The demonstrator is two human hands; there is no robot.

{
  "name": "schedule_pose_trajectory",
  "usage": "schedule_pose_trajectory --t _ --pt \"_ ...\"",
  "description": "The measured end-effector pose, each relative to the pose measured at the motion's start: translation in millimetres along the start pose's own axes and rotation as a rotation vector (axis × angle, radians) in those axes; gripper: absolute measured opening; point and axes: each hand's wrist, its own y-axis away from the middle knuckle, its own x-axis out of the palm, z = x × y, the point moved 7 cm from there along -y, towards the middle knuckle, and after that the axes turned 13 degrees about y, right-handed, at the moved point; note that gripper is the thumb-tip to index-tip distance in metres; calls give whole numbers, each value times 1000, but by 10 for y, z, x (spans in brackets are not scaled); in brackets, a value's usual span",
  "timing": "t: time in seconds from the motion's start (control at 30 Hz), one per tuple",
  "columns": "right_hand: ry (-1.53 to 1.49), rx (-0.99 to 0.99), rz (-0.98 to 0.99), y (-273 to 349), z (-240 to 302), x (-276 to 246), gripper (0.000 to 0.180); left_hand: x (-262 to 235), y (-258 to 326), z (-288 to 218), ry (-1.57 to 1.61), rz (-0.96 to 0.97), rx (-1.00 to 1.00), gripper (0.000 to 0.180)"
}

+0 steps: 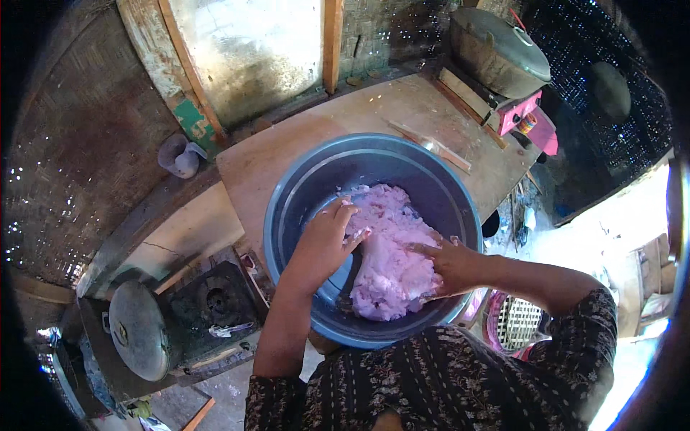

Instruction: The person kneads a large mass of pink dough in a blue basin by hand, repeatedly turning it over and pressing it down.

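A large lump of pale pink dough [388, 244] lies in a wide blue-grey basin [287, 188]. Its surface is crumbly at the far end and smoother near the middle. My left hand [329, 233] is at the dough's left edge, fingers apart and bent, with bits of dough stuck to the fingertips. On the right side, my right hand [453, 266] presses into the dough with its fingers spread; some fingertips are sunk in or hidden by it. Neither hand grips a piece of dough.
The basin stands on a wooden table [251, 161] with a flat wooden stick [431, 146] behind it. A lidded pot [499, 54] sits on a pink stove [521, 111] at far right. At left are a black stove [215, 302], another pot [136, 330] and a plastic jug [180, 156].
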Motion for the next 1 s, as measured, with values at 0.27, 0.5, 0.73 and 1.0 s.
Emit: schedule_pose_trajectory --t 0.27,0.5,0.73,1.0 --pt "-263 326 63 -709 -51 327 130 24 -21 -68 -35 64 4 39" --pt "83 16 -177 -1793 -172 397 61 60 39 110 -31 132 -106 51" --pt "124 -125 198 -1861 -399 409 80 303 -48 109 -34 389 -36 82" --pt "-866 -419 -410 642 -363 -612 56 1193 231 -224 -466 846 -20 96"
